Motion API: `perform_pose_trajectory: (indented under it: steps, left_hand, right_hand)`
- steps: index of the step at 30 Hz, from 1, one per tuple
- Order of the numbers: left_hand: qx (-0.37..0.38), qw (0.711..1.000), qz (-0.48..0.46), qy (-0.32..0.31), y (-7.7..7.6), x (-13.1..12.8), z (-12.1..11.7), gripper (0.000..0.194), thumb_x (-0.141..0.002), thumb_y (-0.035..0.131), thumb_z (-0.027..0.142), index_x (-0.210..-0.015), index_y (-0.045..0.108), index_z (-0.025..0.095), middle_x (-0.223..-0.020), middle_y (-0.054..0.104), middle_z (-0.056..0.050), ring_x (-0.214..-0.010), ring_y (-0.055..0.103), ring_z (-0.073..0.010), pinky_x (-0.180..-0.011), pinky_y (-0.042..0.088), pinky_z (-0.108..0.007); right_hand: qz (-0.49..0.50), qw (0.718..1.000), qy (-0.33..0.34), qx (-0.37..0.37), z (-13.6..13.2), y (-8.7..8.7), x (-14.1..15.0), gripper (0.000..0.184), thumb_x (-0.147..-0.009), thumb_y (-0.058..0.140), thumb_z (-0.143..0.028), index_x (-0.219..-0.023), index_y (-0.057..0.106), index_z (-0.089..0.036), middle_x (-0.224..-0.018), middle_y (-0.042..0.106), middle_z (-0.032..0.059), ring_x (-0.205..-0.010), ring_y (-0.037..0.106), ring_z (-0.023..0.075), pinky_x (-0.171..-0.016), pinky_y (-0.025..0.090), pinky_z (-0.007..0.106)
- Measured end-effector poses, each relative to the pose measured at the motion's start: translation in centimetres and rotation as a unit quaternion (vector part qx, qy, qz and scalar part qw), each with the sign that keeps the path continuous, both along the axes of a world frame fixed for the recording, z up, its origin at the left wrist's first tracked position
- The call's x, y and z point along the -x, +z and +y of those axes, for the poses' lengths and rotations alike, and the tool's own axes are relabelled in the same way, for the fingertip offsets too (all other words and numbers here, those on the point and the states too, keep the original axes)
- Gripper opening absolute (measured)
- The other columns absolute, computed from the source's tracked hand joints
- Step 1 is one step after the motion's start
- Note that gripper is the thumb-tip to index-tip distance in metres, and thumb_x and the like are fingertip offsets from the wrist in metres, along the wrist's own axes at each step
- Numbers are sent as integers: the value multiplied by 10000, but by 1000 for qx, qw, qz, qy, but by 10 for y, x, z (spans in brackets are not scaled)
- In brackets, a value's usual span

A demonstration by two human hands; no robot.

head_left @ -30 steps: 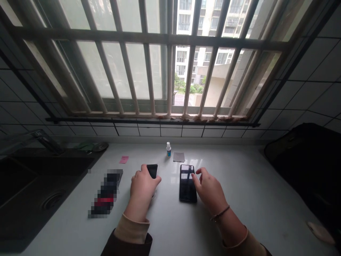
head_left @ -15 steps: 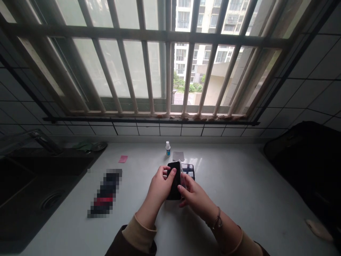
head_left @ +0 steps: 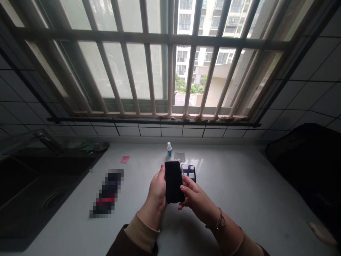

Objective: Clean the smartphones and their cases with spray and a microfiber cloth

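Smartphone (head_left: 173,182) sits upright in the left hand (head_left: 157,192), fingers wrapped behind it. Right hand (head_left: 195,201) has curled fingers touching its edge; a second phone (head_left: 189,172) lies on the table (head_left: 239,185) beyond.

White stone countertop (head_left: 234,199) under a barred window

A small spray bottle (head_left: 169,150) and a grey cloth square (head_left: 179,156) stand near the back edge, with a pink note (head_left: 124,159) to their left. A dark smartphone (head_left: 188,173) lies face up beside a pixelated, unreadable package (head_left: 107,193); a beige pad (head_left: 322,233) rests at the right.
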State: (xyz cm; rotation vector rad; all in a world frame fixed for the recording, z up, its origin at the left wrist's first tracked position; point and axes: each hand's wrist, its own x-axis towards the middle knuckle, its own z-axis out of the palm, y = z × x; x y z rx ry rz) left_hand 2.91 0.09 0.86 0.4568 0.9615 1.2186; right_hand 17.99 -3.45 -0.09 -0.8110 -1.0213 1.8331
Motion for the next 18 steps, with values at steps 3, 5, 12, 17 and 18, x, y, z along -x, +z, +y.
perform_pose_trajectory:
  steps: [3,5,12,17,18]
  left_hand:
    - [4,998,29,59,2,-1,0,442,-970,637,531,-1121,713,123,-930,775,-164,-790,766,-272,-722,629,-398]
    - [10,996,42,80,2,-2,1,416,-980,637,500,-1143,699,122,-934,775,-166,-788,766,-269,-715,632,-397]
    - [-31,993,53,98,1,2,3,358,-953,677,459,-1066,704,120,-845,755,-109,-717,731,-218,-660,609,-332]
    - [-60,991,49,106,2,9,6,445,-844,777,543,-985,699,128,-804,733,-68,-711,710,-193,-651,569,-288]
    - [-62,991,57,106,3,10,6,469,-826,792,560,-986,699,129,-794,729,-63,-702,704,-189,-644,561,-283]
  right_hand:
    - [-11,1000,23,-12,-1,-3,0,539,-961,694,-509,-1422,544,-273,-1231,662,91,-983,718,233,-671,626,311]
    - [-15,998,53,-23,-2,-4,0,563,-963,701,-520,-1431,520,-264,-1188,685,92,-964,743,236,-708,621,326]
    - [-53,995,82,-8,-2,-6,-2,597,-897,771,-572,-1311,549,-204,-1093,716,92,-876,778,233,-743,614,355]
    - [-56,993,101,-14,-2,-9,-1,603,-879,789,-578,-1241,532,-171,-1024,741,100,-786,776,209,-700,612,333]
    - [-58,993,105,-16,-3,-10,0,596,-884,786,-575,-1239,529,-171,-1025,745,101,-781,778,206,-695,613,329]
